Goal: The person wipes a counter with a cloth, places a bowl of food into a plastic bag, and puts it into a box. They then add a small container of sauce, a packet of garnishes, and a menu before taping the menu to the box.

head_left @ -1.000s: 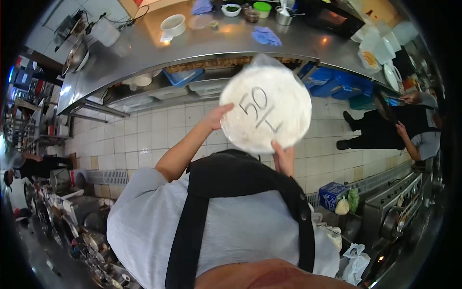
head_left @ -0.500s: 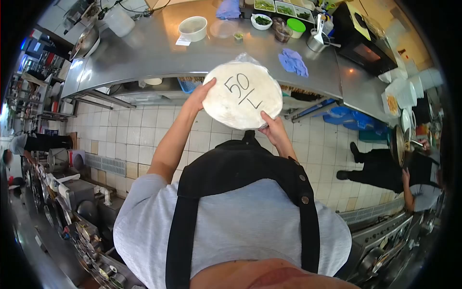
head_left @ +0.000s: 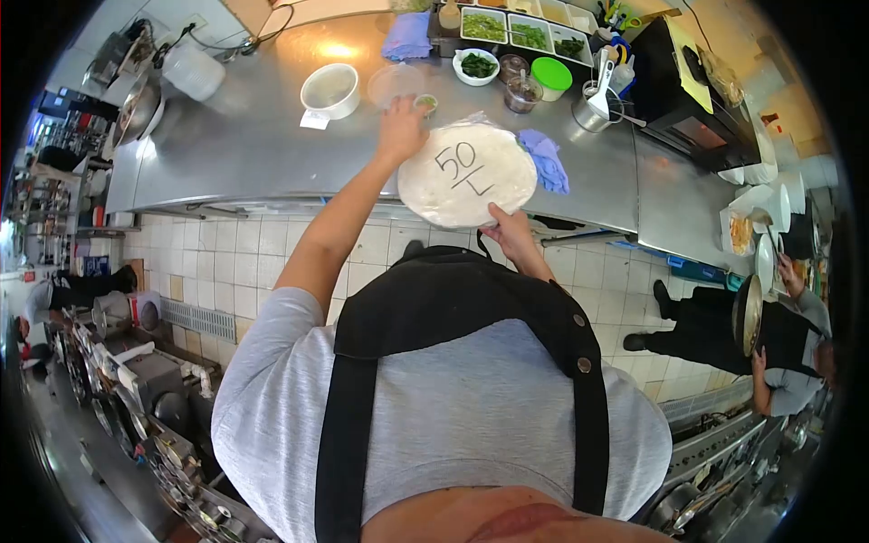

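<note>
A flat, round white pack [head_left: 466, 176] wrapped in clear plastic, with "50/L" written on top, rests partly over the near edge of the steel counter. My right hand [head_left: 512, 237] grips its near edge, thumb on top and fingers underneath. My left hand [head_left: 404, 131] is off the pack and stretched over the counter, its fingers extended at a clear plastic lid [head_left: 391, 80]. Right beside those fingertips stands a small cup [head_left: 425, 104] with something green in it.
Around the hands on the steel counter [head_left: 244, 149] are a white tub [head_left: 330, 91], blue cloths [head_left: 545, 161], a bowl of greens [head_left: 476, 66] and a green-lidded tub [head_left: 551, 76]. A microwave [head_left: 692, 104] stands right. A person holding a pan [head_left: 748, 315] is at the right.
The pack has moved from both hands in front of the counter onto its edge. My left hand let go and reached forward to the lid and small cup.
</note>
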`<move>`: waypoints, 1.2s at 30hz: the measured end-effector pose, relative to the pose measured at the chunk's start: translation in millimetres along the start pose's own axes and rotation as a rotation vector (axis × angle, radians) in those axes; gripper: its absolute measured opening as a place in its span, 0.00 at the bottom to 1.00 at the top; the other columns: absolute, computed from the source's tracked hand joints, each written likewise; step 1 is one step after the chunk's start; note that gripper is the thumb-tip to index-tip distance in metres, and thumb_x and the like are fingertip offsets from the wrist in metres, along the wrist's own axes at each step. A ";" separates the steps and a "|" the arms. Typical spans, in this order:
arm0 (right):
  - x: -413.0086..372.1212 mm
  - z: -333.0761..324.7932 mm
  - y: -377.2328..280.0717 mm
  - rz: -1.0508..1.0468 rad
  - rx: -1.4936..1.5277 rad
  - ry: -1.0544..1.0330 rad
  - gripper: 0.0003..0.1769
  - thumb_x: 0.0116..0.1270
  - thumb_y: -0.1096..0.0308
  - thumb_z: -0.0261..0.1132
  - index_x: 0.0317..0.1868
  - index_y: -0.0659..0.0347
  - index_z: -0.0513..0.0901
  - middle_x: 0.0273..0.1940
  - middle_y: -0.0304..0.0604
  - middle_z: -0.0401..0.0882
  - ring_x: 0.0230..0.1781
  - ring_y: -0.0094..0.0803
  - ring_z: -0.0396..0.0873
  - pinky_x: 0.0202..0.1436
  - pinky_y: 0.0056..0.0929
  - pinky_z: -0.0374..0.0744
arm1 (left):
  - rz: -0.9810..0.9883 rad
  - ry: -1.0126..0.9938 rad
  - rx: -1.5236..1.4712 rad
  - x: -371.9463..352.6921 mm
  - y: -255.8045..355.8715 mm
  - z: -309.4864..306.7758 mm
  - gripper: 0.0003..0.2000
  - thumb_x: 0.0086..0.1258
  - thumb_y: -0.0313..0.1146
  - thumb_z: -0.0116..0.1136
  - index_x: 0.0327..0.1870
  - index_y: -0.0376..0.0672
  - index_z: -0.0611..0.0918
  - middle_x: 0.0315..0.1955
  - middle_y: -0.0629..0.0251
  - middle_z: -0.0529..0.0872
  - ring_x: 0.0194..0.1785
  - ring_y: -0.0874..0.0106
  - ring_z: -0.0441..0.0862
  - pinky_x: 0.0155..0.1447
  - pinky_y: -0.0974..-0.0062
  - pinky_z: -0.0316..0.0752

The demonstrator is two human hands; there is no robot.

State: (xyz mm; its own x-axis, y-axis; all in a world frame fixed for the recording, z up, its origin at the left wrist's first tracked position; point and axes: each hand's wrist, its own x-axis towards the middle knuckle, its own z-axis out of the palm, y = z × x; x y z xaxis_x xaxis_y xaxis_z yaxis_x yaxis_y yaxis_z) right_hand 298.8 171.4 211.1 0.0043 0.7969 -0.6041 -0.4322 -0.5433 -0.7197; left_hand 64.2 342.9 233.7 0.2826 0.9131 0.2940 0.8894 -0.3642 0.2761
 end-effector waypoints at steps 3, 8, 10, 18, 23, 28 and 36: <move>16.3 6.4 1.5 0.028 0.015 0.049 0.21 0.67 0.69 0.61 0.58 0.64 0.68 0.51 0.48 0.77 0.45 0.39 0.81 0.40 0.36 0.85 | 0.214 -0.065 0.130 28.9 -5.3 31.3 0.20 0.59 0.33 0.59 0.54 0.64 0.79 0.69 0.64 0.61 0.74 0.52 0.51 0.65 0.31 0.52; 39.8 15.9 -6.1 -0.064 -0.043 0.119 0.21 0.65 0.70 0.62 0.57 0.66 0.69 0.49 0.48 0.78 0.40 0.37 0.82 0.37 0.34 0.85 | 0.155 -0.182 0.179 63.1 -53.0 71.2 0.20 0.64 0.28 0.51 0.54 0.64 0.78 0.69 0.68 0.62 0.75 0.53 0.50 0.65 0.26 0.47; 59.6 9.7 -8.2 -0.140 -0.132 0.196 0.20 0.64 0.71 0.63 0.55 0.67 0.71 0.45 0.48 0.79 0.35 0.35 0.82 0.33 0.31 0.83 | 0.134 -0.207 0.175 68.9 -78.2 70.9 0.19 0.64 0.28 0.51 0.55 0.64 0.78 0.70 0.68 0.62 0.75 0.53 0.50 0.66 0.26 0.45; 80.8 -36.6 -77.8 -0.345 -1.295 0.295 0.15 0.55 0.65 0.68 0.43 0.61 0.83 0.30 0.52 0.83 0.33 0.48 0.83 0.43 0.41 0.79 | 0.255 -0.054 0.092 69.9 -99.4 40.3 0.21 0.61 0.29 0.55 0.56 0.60 0.78 0.69 0.65 0.62 0.76 0.55 0.49 0.65 0.27 0.45; 88.8 -56.4 -110.1 -0.995 -1.371 0.462 0.20 0.48 0.71 0.71 0.46 0.53 0.84 0.46 0.55 0.80 0.45 0.49 0.80 0.50 0.40 0.78 | 0.016 -0.015 -0.266 16.3 -68.2 5.6 0.25 0.55 0.31 0.61 0.58 0.42 0.76 0.61 0.51 0.70 0.66 0.53 0.64 0.63 0.51 0.63; 133.9 -77.2 -85.8 -0.942 -1.264 0.440 0.21 0.50 0.75 0.69 0.48 0.55 0.83 0.48 0.54 0.79 0.47 0.50 0.79 0.51 0.38 0.78 | -0.593 -0.344 -0.724 -60.0 -65.4 19.5 0.25 0.59 0.33 0.63 0.55 0.30 0.71 0.33 0.54 0.83 0.32 0.60 0.84 0.37 0.67 0.78; 112.5 62.3 -107.6 -1.144 -0.946 0.202 0.19 0.56 0.77 0.63 0.50 0.55 0.81 0.48 0.47 0.80 0.52 0.44 0.77 0.59 0.36 0.73 | -0.958 -0.449 -1.239 -77.4 -30.2 21.4 0.27 0.58 0.25 0.66 0.55 0.31 0.63 0.34 0.51 0.82 0.30 0.71 0.84 0.31 0.75 0.82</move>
State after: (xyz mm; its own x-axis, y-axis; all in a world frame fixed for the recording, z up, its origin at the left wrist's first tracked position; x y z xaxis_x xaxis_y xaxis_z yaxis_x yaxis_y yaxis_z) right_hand 289.6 335.9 242.0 0.0829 0.8917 0.4449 0.6181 0.3042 -0.7249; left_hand 23.1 287.1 183.1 0.1008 0.7755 -0.6232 0.0370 0.6230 0.7813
